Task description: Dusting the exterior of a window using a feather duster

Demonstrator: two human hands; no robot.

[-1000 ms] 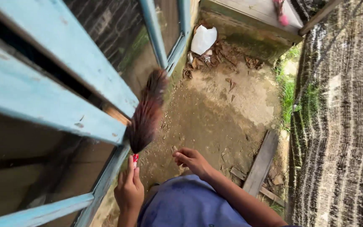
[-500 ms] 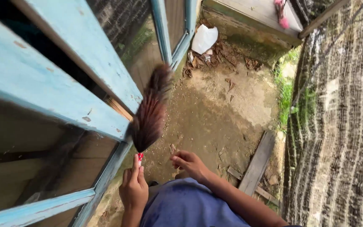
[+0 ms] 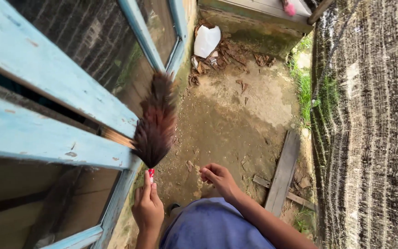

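My left hand grips the red-and-white handle of a brown feather duster. The duster points up and brushes against the light-blue window frame on my left. My right hand hangs free in front of my blue garment, fingers loosely curled, holding nothing. The dusty window glass lies beyond the frame's bars.
Bare dirt ground stretches ahead. A white plastic bag and dry leaves lie by a concrete step at the far end. A wooden plank rests on the ground at right, beside a dark mesh fence and some grass.
The duster has shifted slightly up and right along the window frame. My right hand stays about where it was.
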